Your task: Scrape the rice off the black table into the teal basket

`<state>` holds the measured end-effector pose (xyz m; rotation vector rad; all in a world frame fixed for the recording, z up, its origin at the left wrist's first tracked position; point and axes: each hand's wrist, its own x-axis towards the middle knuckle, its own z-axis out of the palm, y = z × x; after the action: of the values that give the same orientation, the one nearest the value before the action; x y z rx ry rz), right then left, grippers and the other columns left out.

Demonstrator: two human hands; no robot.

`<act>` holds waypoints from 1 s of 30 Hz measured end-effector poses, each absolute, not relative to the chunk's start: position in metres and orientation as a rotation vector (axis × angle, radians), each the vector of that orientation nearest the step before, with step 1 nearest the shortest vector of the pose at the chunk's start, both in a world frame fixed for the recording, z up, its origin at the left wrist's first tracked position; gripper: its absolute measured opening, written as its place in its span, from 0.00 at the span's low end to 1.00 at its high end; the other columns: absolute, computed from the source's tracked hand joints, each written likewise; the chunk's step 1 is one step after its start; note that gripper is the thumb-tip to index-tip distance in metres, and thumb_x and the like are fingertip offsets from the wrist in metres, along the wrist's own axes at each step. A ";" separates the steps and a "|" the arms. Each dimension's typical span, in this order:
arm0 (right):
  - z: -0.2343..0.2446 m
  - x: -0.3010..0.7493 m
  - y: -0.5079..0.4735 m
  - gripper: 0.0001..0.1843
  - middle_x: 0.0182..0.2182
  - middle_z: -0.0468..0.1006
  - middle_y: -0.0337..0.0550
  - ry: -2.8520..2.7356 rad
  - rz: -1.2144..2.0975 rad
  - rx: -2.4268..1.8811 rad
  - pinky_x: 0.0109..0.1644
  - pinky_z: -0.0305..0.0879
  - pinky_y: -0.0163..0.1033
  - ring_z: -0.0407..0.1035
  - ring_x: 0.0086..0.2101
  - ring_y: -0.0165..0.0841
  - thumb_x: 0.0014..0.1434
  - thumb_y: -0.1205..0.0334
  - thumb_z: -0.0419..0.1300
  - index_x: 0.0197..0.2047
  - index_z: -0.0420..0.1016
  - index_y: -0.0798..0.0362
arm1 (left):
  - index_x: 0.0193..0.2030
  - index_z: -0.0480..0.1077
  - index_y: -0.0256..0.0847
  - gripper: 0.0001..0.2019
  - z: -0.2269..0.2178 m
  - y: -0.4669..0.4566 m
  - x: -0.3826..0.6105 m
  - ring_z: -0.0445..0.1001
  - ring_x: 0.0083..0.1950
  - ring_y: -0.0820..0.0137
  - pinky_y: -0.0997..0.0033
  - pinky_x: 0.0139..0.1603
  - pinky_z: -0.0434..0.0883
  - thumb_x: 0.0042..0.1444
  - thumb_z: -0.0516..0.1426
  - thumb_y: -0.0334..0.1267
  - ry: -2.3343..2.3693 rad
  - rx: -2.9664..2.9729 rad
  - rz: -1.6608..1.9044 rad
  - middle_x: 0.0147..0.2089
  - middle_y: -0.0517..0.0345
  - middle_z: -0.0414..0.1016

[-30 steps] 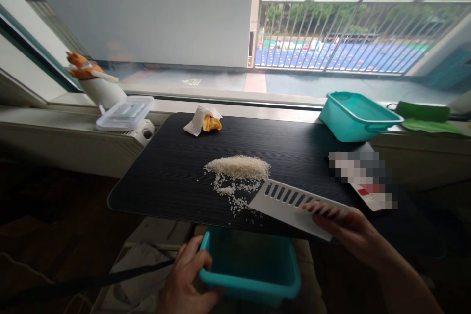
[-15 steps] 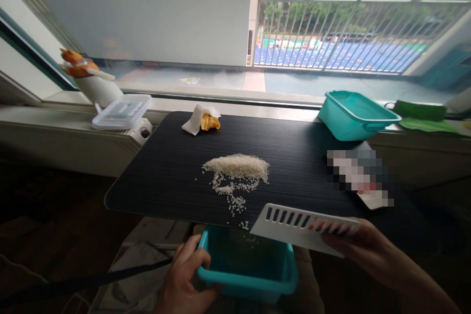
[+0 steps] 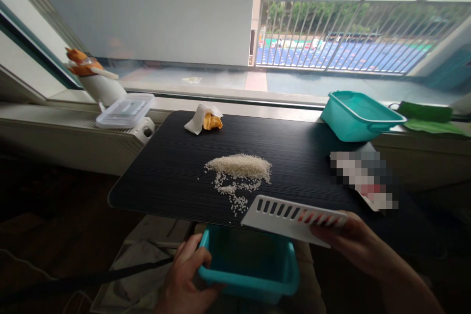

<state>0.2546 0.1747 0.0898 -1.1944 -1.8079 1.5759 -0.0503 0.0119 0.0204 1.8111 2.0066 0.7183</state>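
Watching from a distance, I have the left hand [image 3: 189, 274] at seven o'clock clamped on the left rim of the teal tub [image 3: 253, 284] at six, and the right hand [image 3: 353, 238] at four gripping a white slotted scraper [image 3: 279, 223], the rice heap [image 3: 239, 167] sitting just below the dial's centre on the dark table [image 3: 162, 157]. If that one-sided hold let the tub tilt or drift from the table's near edge (I cannot tell whether they touch), grains going over could miss it, and a hasty scraper stroke could scatter the loose grains [image 3: 239, 203] sideways.
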 end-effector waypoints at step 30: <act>0.082 0.250 0.186 0.13 0.41 0.87 0.43 -1.839 1.509 -1.140 0.46 0.78 0.41 0.80 0.42 0.45 0.59 0.52 0.65 0.44 0.85 0.48 | 0.25 0.65 0.43 0.12 0.016 0.005 -0.054 0.75 0.46 0.61 0.68 0.44 0.74 0.38 0.65 0.29 2.059 1.783 0.755 0.47 0.56 0.75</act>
<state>0.2503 0.1859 0.0821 -1.1403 -1.8386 1.5092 -0.0542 0.0046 0.0155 1.7833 2.0590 0.7552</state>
